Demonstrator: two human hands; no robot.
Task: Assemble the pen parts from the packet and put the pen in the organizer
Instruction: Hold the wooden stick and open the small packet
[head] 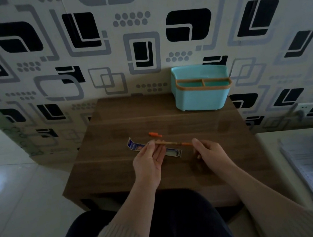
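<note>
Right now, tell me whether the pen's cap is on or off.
Off: the orange cap lies alone on the table, apart from the pen.

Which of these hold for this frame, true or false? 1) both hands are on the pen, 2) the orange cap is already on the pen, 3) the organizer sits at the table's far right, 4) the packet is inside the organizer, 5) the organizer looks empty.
1. Both hands hold the pen. True: the left hand grips the pen barrel and the right hand pinches its orange end.
2. The cap is on the pen. False: the orange cap lies loose on the table, behind the pen.
3. The organizer is at the far right. True.
4. The packet is in the organizer. False: the packet lies flat under the hands.
5. The organizer looks empty. True for the compartments visible.
</note>
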